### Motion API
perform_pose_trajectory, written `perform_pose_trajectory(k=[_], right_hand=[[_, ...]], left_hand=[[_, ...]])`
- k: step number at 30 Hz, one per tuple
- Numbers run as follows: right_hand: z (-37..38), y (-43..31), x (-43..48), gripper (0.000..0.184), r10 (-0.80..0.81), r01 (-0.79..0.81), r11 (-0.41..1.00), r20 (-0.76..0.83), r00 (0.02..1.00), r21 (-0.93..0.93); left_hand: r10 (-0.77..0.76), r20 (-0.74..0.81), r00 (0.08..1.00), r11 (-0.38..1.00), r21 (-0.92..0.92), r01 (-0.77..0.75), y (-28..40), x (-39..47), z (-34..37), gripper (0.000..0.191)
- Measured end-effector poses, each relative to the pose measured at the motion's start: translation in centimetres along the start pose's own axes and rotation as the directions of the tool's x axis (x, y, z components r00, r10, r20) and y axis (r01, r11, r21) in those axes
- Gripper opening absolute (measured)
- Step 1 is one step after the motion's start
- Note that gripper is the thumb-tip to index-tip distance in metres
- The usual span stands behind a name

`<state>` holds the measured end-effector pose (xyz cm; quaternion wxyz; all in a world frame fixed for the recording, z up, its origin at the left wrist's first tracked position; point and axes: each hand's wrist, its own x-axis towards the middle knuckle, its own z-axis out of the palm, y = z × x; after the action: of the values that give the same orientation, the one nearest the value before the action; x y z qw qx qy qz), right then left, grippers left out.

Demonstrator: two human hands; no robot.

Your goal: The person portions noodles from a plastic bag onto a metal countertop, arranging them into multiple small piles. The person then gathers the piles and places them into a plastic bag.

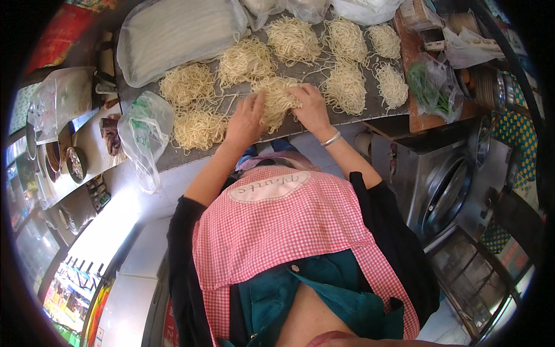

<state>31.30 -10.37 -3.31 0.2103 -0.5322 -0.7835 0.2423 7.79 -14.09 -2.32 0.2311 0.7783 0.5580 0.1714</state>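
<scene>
Both my hands are on one pile of pale noodles (277, 102) at the near middle of a grey worktop (167, 157). My left hand (247, 119) presses its left side, fingers partly hidden against the strands. On the pile's right, my right hand (310, 108) has its fingers curled into the noodles. A heap of noodles (245, 60) lies just behind, and another noodle pile (345, 86) lies to the right. Two more piles are at the left, the nearer noodle pile (199, 129) being close to my left wrist. Loose strands stretch between the piles.
A plastic-covered tray (182, 37) fills the back left. A clear plastic bag (145, 134) hangs over the worktop's left edge. Bagged green vegetables (435, 86) lie on a brown board (422, 123) at the right. Below stands a metal appliance (407, 173). Filled plastic bags sit at the back.
</scene>
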Motion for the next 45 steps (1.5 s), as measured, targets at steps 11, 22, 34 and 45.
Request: perform_pose_trajectory(k=[11,22,34,45], right_hand=[[-5.9,1.8,2.1,0.042,-0.152,0.154,0.988,0.091,0.984,-0.016],[-4.9,5.2,13.2,0.028,-0.124,0.061,0.965,-0.241,0.963,-0.254],[-13.4,-0.1,15.7,0.02,0.162,0.135,0.629,-0.3,0.94,0.766],[-18.7,-3.9,15.4,0.015,0.066,0.225,0.644,-0.346,0.936,0.731]], left_hand=[[-0.029,-0.016,0.999,0.979,-0.201,0.025,1.9,0.5,0.2,0.076],[-0.098,-0.003,0.995,0.962,0.258,0.096,-4.9,-5.1,-4.3,0.028],[-0.067,-0.085,0.994,0.982,0.171,0.081,-4.4,-5.6,-4.7,0.027],[-0.014,-0.056,0.998,0.98,0.195,0.025,-4.9,-5.2,-4.8,0.028]])
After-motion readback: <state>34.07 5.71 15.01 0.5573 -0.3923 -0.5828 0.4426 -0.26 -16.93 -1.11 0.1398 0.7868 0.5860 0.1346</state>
